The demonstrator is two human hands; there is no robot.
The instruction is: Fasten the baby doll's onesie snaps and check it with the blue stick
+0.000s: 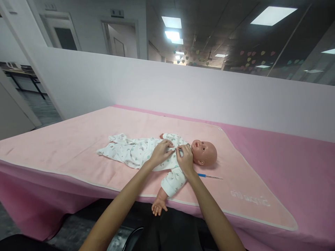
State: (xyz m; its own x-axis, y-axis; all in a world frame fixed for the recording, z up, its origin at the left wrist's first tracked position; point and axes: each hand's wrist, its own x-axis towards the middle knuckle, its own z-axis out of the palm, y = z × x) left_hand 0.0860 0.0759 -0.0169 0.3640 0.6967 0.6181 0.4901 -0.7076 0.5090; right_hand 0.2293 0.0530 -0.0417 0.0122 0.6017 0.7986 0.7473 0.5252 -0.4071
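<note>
A baby doll [206,152] lies on its back, head to the right, dressed in a white patterned romper [136,150]. At the chest, my left hand [161,152] pinches the romper's front edge with thumb and fingers. Close beside it, nearer the neck, my right hand [185,158] also grips the cloth, fingers bent and thumb pressed in. The fingertips of both hands almost meet; any fastener between them is too small to make out. One doll arm reaches toward me, its hand [158,206] over the table's front edge. Just right of my right wrist lies a blue-ended thermometer [209,176].
A light pink blanket [78,139] covers much of the table, over a darker pink cloth [300,164]. Behind the table stands a white partition [183,90] with glass above it. A black chair or seat part [133,238] shows below the front edge.
</note>
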